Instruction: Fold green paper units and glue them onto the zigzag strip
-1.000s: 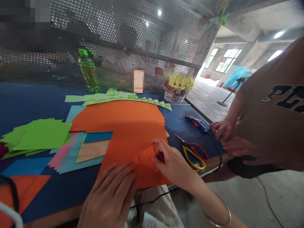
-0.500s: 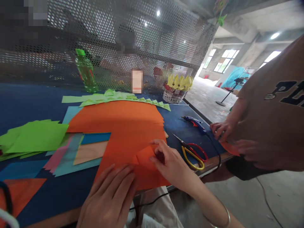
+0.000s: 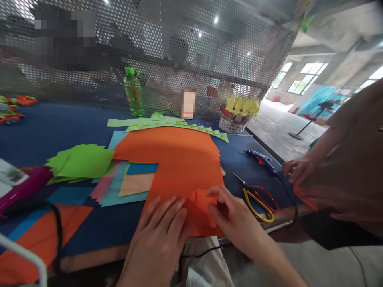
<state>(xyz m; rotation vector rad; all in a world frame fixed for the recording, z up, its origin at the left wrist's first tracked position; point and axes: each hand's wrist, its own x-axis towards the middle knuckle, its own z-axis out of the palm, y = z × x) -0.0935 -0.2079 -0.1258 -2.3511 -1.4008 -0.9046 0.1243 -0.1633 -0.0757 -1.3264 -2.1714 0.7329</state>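
My left hand [image 3: 158, 235] lies flat, fingers together, pressing on the near edge of an orange paper sheet [image 3: 176, 163] on the blue table [image 3: 60, 127]. My right hand [image 3: 233, 217] pinches a small folded orange paper piece [image 3: 203, 203] that rests on that sheet, between the two hands. Red and yellow scissors [image 3: 257, 197] lie just right of my right hand.
Green paper squares [image 3: 80, 161], blue and pink sheets [image 3: 119, 187] and a green zigzag strip [image 3: 176, 125] lie around. A blue glue gun [image 3: 261, 159], a basket of yellow paper [image 3: 237, 113] and a green bottle [image 3: 133, 93] stand further back. Another person's hands [image 3: 302, 171] work at the right edge, one holding orange paper.
The camera view has shifted so everything sits further right and lower. My right hand has closed down over the folded piece, pressing it flatter. My left hand stays flat.
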